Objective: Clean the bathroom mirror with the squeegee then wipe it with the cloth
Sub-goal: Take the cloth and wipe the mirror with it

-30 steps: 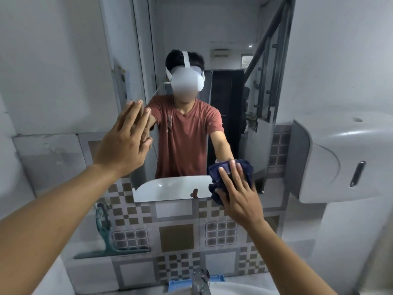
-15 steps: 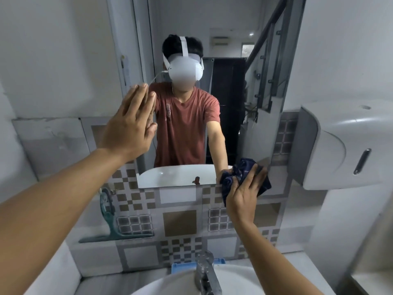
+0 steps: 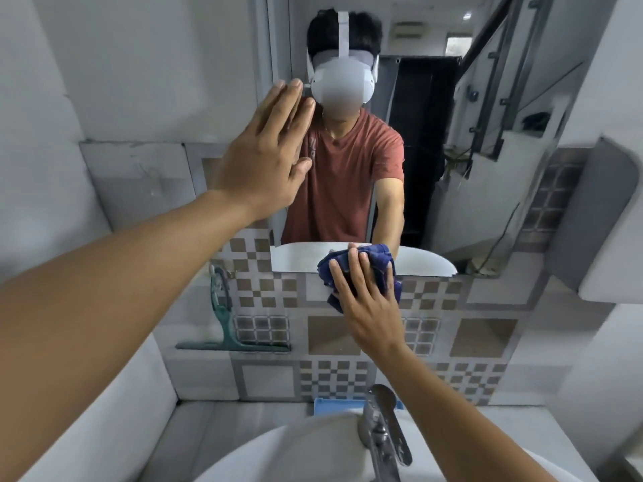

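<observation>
Cloth stage under way at the mirror's bottom edge.

The right hand [image 3: 365,307] pressed the blue cloth [image 3: 379,264] flat-fingered against the lower rim of the mirror [image 3: 487,203], while the left hand [image 3: 268,151] rested open and empty against the glass higher up. The squeegee [image 3: 226,328] stood parked against the tiled wall (apparently finished with), so the squeegee pass looked done and only wiping seemed to remain.

One wide head camera looks forward and slightly down, close to the mirror [image 3: 435,151], above the sink [image 3: 295,453]; both forearms reach in from the bottom edge.
</observation>
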`<state>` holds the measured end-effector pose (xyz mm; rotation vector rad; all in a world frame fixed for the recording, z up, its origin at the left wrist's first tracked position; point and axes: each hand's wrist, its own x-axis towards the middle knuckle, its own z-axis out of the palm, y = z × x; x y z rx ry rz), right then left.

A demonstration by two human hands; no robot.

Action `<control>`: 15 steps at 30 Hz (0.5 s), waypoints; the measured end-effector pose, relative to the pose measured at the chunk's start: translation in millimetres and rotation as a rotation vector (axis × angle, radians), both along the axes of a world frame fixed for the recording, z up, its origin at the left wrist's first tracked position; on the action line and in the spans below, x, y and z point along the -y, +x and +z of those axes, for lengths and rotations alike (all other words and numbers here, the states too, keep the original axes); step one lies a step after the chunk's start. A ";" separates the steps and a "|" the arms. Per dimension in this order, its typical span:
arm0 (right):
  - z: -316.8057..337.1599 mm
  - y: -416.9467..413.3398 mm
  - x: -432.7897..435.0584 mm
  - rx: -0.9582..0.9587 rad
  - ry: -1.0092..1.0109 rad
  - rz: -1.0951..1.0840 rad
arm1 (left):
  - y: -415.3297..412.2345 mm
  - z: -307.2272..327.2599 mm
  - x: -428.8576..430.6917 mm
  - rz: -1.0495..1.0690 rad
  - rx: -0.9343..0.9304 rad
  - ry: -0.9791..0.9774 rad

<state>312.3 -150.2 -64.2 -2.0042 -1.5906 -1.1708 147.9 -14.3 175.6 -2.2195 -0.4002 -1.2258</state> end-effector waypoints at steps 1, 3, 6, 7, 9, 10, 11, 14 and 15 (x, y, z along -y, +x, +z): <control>-0.6 -2.0 -3.7 0.011 0.004 -0.007 | -0.3 0.0 -1.1 0.002 -0.003 -0.002; 1.2 -9.5 -10.0 0.043 0.025 0.009 | 0.0 0.1 -2.0 0.002 -0.007 0.001; 12.9 -28.3 -22.7 0.162 0.017 0.117 | 0.4 0.5 -0.9 0.003 -0.009 -0.001; 17.4 -34.9 -28.2 0.192 0.001 0.155 | 0.1 0.6 -0.4 0.001 -0.009 -0.006; 24.6 -48.1 -39.9 0.232 -0.046 0.215 | -1.4 1.3 0.2 0.002 -0.005 -0.011; 26.9 -53.4 -44.6 0.245 -0.068 0.239 | -2.3 1.8 0.9 0.005 -0.002 -0.011; 28.6 -56.9 -48.7 0.258 -0.090 0.263 | -3.3 2.5 1.7 0.012 -0.002 -0.009; 34.4 -63.3 -56.0 0.291 -0.158 0.349 | -4.8 4.8 3.3 0.030 -0.019 0.002; 36.4 -64.9 -56.8 0.298 -0.175 0.391 | -5.0 5.1 3.7 0.025 -0.022 0.003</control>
